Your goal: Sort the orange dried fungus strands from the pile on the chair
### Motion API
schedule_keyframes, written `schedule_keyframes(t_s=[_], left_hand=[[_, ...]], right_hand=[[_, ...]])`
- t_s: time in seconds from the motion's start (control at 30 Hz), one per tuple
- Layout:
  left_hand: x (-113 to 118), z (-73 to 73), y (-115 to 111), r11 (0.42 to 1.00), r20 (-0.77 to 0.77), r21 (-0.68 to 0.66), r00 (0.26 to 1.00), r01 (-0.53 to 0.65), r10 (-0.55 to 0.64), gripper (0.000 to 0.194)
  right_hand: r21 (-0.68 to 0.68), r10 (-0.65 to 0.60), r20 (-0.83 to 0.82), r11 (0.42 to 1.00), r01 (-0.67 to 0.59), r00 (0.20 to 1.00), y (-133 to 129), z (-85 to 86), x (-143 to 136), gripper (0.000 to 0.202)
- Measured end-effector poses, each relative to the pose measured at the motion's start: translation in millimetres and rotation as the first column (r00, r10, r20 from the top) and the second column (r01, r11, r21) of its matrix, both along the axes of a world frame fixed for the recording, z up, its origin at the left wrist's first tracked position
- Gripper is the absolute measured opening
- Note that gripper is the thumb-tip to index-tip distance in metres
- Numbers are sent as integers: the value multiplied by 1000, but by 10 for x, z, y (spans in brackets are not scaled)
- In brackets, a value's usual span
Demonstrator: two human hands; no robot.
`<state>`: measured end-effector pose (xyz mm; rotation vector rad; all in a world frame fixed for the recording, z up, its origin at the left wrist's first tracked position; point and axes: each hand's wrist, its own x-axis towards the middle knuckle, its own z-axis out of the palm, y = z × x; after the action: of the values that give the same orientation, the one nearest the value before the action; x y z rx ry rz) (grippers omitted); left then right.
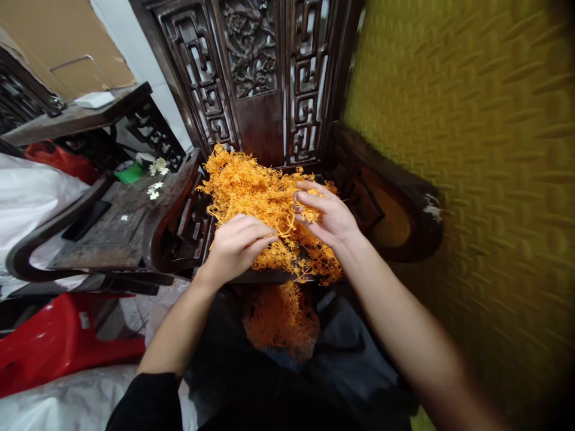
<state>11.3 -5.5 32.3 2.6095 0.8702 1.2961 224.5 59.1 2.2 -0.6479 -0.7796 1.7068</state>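
Observation:
A heap of tangled orange plastic sprigs (245, 179) with thin branching stems covers the seat of a dark carved wooden chair (260, 117). My left hand (240, 242) is over the front left of the heap, thumb and fingers pinched on the end of an orange stem. To its right, my right hand (326, 215) is turned palm inward, its fingers curled around a small bunch of the same orange sprigs. A curved piece of orange stem shows between the two hands. The fingertips of my left hand are partly hidden.
Another orange pile in a clear bag (283, 317) sits between my legs. To the left, a wooden side table (108, 224) holds green tape (129, 172) and pale flower pieces (155, 190). A red plastic stool (58, 335) and white sacks (31, 206) are beside it. A yellow textured wall (485, 149) rises close on the right.

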Motion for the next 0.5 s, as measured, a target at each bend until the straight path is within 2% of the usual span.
schedule_keyframes(t_s=[0.07,0.1,0.13,0.17,0.2,0.27,0.3,0.33,0.37,0.4,0.5], left_hand=[[-19,56,-42,999,5,-35,1000,21,-21,10],[-20,99,-72,987,18,-136,996,86,-84,8],[-11,145,-105,937,37,-292,981,191,-188,6],[12,189,-142,823,70,-471,944,317,-324,4],[49,224,-180,644,118,-636,878,425,-463,3],[167,245,-259,248,220,-835,711,491,-668,6],[241,223,-301,108,254,-873,634,475,-731,7],[320,177,-344,36,259,-895,584,445,-769,8],[398,111,-389,30,232,-910,568,414,-790,7],[470,26,-436,82,168,-924,589,373,-790,7],[624,-286,-589,401,-141,-898,743,183,-654,15]], right_hand=[[7,3,-18,1000,-3,1000,0,1,-3,36],[6,1,-30,1000,-1,1000,1,3,-6,36],[1,-1,-45,1000,1,999,3,5,-9,37],[-4,-3,-61,1000,3,998,5,8,-13,37],[-9,-5,-74,1000,4,997,7,11,-16,37],[-15,-10,-77,1000,9,997,11,13,-19,38],[-13,-14,-63,1000,14,998,13,12,-17,37],[-8,-20,-41,1000,20,999,16,8,-13,37],[0,-31,-15,1000,31,999,20,3,-6,37],[9,-44,6,999,44,999,24,-4,6,36],[39,-80,18,996,79,997,44,-38,55,33]])
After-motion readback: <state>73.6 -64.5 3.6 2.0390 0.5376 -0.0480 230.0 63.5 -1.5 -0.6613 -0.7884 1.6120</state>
